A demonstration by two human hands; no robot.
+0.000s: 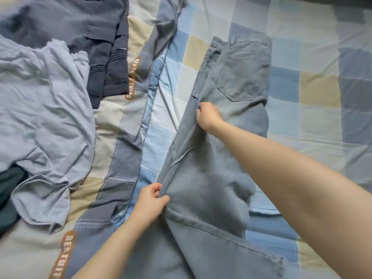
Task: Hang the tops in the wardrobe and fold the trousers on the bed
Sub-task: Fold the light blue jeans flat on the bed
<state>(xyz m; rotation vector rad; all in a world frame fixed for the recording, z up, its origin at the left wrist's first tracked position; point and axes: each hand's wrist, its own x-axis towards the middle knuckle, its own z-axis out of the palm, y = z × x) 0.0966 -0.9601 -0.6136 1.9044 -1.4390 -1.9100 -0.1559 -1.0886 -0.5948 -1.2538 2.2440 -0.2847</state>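
Grey jeans [231, 121] (back pocket up) are laid lengthwise on the checked bed [314, 57], their left edge pinched by the left hand [151, 200] and right hand [207, 115].
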